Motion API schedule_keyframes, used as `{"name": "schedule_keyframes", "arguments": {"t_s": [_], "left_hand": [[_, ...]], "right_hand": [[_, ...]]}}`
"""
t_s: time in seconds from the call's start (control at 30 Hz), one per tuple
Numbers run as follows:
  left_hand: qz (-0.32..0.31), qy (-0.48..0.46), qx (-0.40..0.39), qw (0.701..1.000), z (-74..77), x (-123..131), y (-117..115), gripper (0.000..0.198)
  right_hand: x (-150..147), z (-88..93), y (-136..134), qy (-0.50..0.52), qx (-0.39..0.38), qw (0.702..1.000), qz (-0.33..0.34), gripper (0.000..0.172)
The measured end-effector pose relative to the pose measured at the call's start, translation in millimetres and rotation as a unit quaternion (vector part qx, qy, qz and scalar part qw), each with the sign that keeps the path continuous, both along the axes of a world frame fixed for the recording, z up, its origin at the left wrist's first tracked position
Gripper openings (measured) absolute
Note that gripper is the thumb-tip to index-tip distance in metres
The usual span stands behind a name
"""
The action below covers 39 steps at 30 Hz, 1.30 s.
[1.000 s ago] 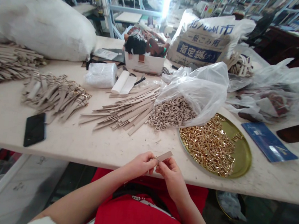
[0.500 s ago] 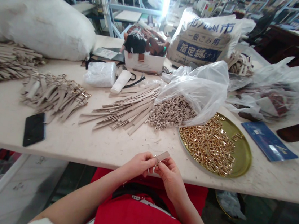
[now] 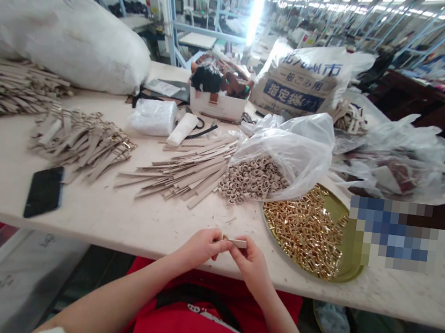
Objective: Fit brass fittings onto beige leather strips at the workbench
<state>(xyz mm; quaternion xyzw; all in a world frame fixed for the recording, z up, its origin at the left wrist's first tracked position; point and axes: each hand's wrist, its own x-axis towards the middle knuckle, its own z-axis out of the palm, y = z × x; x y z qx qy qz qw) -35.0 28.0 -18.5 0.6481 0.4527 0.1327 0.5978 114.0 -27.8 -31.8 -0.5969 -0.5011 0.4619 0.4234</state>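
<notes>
Close to the table's front edge, my left hand (image 3: 205,246) and my right hand (image 3: 250,260) meet around one short beige strap (image 3: 237,243). Fingers of both hands are pinched on it, and a small gold-coloured piece shows at the left fingertips. Most of the strap is hidden by the fingers. Beyond my hands lies a fan of loose beige strips (image 3: 189,170). To its right, small beige loops (image 3: 251,178) spill from a clear plastic bag (image 3: 298,143). A round tray (image 3: 351,258) right of my hands holds many gold metal buckles (image 3: 304,228).
A phone (image 3: 44,191) lies at the left, in front of a heap of straps with gold hardware (image 3: 87,142). Behind stand a white box (image 3: 217,105), a large white sack (image 3: 68,34) and a printed bag (image 3: 297,84). A blurred blue patch covers the right side.
The strap has turned from a slant to nearly level, and my hands have shifted slightly. The view has tilted up a little, so everything sits lower in the picture.
</notes>
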Motion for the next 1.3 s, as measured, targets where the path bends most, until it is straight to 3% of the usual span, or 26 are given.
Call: {"name": "schedule_keyframes", "arguments": {"t_s": [0.13, 0.2, 0.3, 0.4, 0.7, 0.8, 0.93, 1.13, 1.3], "left_hand": [[0.033, -0.078, -0.023, 0.996, -7.8, -2, 10, 0.030], [0.029, -0.077, -0.001, 0.997, -9.2, -4, 13, 0.026], [0.064, -0.058, -0.001, 0.996, -10.5, -5, 16, 0.025], [0.103, -0.066, -0.028, 0.992, -12.8, -7, 18, 0.028], [0.125, -0.070, -0.046, 0.989, -15.4, -5, 24, 0.031], [0.131, -0.066, -0.048, 0.988, -14.8, -3, 24, 0.031], [0.134, -0.066, -0.052, 0.987, -17.0, -7, 22, 0.031], [0.143, -0.065, -0.046, 0.986, -17.3, -9, 22, 0.030], [0.148, -0.063, -0.039, 0.986, -17.4, -12, 20, 0.028]], "right_hand": [[15, -5.3, 30, -0.032, 0.012, 0.994, 0.105, 0.018], [21, -12.2, 55, -0.125, 0.051, 0.989, 0.067, 0.021], [23, -22.9, 92, -0.268, 0.115, 0.957, -0.002, 0.019], [18, -31.1, 114, -0.305, 0.132, 0.943, -0.005, 0.012], [20, -46.8, 101, -0.365, 0.142, 0.920, -0.018, 0.016], [21, -47.3, 91, -0.380, 0.140, 0.914, -0.023, 0.025], [21, -42.9, 83, -0.388, 0.137, 0.911, -0.024, 0.020], [14, -30.0, 105, -0.369, 0.126, 0.920, -0.026, 0.021], [10, -25.6, 121, -0.304, 0.110, 0.946, -0.016, 0.011]]}}
